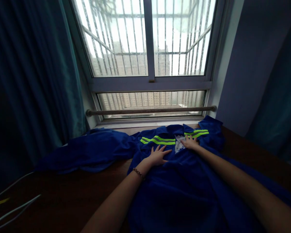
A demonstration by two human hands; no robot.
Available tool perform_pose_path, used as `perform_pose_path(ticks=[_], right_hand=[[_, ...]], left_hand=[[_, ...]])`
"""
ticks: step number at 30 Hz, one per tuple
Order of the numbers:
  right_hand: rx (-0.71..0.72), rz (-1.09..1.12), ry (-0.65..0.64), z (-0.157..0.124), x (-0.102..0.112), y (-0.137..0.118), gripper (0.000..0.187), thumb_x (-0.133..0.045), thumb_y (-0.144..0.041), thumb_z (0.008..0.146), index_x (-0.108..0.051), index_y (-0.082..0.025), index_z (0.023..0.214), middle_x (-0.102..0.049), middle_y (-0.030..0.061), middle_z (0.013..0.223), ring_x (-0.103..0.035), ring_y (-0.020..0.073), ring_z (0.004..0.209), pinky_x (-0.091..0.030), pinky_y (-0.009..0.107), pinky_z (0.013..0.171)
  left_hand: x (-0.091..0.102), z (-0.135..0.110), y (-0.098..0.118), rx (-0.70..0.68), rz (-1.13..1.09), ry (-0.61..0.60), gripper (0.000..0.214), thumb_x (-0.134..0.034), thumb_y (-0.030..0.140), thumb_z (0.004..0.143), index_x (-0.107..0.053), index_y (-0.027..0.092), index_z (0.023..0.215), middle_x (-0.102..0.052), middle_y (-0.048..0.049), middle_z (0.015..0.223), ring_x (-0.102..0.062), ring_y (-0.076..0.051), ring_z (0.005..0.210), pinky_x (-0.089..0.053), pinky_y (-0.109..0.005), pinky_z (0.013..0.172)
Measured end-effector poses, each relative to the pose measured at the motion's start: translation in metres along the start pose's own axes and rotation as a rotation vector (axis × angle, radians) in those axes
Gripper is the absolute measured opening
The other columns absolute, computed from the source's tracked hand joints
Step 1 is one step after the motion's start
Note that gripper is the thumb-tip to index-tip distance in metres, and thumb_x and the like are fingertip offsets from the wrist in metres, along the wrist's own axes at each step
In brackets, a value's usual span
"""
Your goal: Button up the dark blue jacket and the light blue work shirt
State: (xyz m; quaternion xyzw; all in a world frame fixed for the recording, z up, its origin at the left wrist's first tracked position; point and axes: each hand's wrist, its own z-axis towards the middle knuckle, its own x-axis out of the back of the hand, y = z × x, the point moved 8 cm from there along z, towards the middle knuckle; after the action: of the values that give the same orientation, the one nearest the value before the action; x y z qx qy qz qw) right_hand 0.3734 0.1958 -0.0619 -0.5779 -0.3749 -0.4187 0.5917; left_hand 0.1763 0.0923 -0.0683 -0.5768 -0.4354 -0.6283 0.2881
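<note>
A dark blue work jacket (184, 181) with neon yellow-green reflective stripes (157, 140) lies spread on a dark wooden table (70, 191). My left hand (157, 156) rests flat on the cloth just below the left stripe, fingers spread; a bead bracelet sits on its wrist. My right hand (190, 142) lies flat near the collar, beside a pale label, fingers stretched out. Neither hand holds anything. One sleeve (92, 152) trails off to the left.
A barred window (147, 42) with a wooden rail (150, 111) stands right behind the table. Dark teal curtains (34, 81) hang at left and right. Pale cables (12, 207) lie at the table's left front corner.
</note>
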Motion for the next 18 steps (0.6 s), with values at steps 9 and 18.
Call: perform_pose_path(ticks=[9,18], right_hand=[[0.117,0.415,0.229,0.041,-0.005,0.011,0.046,-0.058,-0.036,0.067,-0.056,-0.013,0.107,-0.055,0.0128,0.114,-0.044,0.0259,0.111,-0.026,0.038,0.098],[-0.106,1.01,0.467,0.036,0.016,0.058,0.018,-0.03,-0.01,0.065,-0.047,-0.016,0.069,-0.06,0.0026,0.064,-0.062,0.0149,0.075,-0.049,0.028,0.072]], left_hand=[[0.013,0.006,-0.033,0.079,-0.03,-0.013,0.076,-0.05,0.067,0.062,-0.024,0.044,0.129,-0.014,-0.0006,0.144,-0.005,-0.034,0.13,-0.001,-0.063,0.094],[0.041,0.05,-0.029,0.229,-0.086,0.04,0.051,-0.054,0.057,0.067,-0.059,0.023,0.104,-0.054,-0.0122,0.115,-0.049,-0.031,0.105,-0.037,-0.043,0.087]])
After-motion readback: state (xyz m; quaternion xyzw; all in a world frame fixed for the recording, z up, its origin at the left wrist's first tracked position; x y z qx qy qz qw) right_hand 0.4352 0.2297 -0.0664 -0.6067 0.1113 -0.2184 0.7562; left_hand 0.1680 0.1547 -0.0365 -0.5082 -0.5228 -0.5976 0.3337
